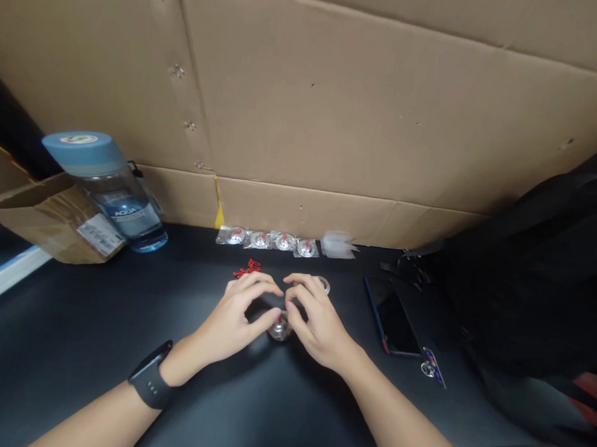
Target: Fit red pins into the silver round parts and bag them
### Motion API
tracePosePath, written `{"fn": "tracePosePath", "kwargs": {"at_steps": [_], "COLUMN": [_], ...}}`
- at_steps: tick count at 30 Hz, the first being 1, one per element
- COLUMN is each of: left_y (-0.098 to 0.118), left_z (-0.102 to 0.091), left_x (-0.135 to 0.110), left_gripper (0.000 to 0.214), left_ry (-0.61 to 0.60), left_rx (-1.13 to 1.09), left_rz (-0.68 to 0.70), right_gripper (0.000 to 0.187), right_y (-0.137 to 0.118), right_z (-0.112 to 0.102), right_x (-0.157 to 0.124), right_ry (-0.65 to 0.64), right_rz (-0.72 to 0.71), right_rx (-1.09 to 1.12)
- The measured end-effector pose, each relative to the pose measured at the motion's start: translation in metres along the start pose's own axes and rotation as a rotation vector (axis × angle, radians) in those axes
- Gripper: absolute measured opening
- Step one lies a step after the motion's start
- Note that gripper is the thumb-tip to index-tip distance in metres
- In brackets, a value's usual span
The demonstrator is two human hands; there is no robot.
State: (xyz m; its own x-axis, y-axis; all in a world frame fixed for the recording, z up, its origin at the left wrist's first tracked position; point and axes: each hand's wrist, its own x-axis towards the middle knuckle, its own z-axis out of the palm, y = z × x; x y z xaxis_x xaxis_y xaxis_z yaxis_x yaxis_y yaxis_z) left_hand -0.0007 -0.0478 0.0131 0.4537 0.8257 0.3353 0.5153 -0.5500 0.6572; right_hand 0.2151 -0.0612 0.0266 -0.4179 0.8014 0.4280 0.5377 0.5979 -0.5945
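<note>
A small round silver metal piece with a red part on top [279,328] lies on the dark tabletop between my hands. My left hand [247,307] is curved beside it, fingers and thumb apart, the thumb tip at the upper edge of the piece. My right hand [318,314] bends in from the other side, its thumb and a finger brought together just above the piece. Whatever may be between those fingertips is too small to make out. A tangle of red cords [249,267] lies behind my left hand, and a silver ring-shaped piece [324,285] shows partly behind my right fingers.
Several bagged silver discs [260,240] line the cardboard wall [334,118], beside clear plastic bags [338,244]. A blue-capped bottle [114,194] and a paper bag [72,232] stand left. To the right are a phone [396,319], a keyring [427,369] and a black bag [515,281].
</note>
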Motion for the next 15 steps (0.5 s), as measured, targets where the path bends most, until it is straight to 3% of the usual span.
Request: {"fn": "tracePosePath", "kwargs": {"at_steps": [6, 10, 15], "left_y": [-0.003, -0.001, -0.002], "left_z": [0.003, 0.003, 0.008], "left_x": [0.000, 0.000, 0.000], "left_gripper": [0.017, 0.017, 0.017], "left_ry": [-0.195, -0.239, -0.269], "left_rx": [0.166, 0.155, 0.157], "left_rz": [0.035, 0.055, 0.105], "right_gripper": [0.011, 0.011, 0.021], "right_y": [0.007, 0.015, 0.017], "right_z": [-0.022, -0.037, -0.031], "right_x": [0.002, -0.002, -0.008], "right_ry": [0.010, -0.191, -0.430], "right_rz": [0.043, 0.073, 0.095], "right_rx": [-0.007, -0.070, -0.144]}}
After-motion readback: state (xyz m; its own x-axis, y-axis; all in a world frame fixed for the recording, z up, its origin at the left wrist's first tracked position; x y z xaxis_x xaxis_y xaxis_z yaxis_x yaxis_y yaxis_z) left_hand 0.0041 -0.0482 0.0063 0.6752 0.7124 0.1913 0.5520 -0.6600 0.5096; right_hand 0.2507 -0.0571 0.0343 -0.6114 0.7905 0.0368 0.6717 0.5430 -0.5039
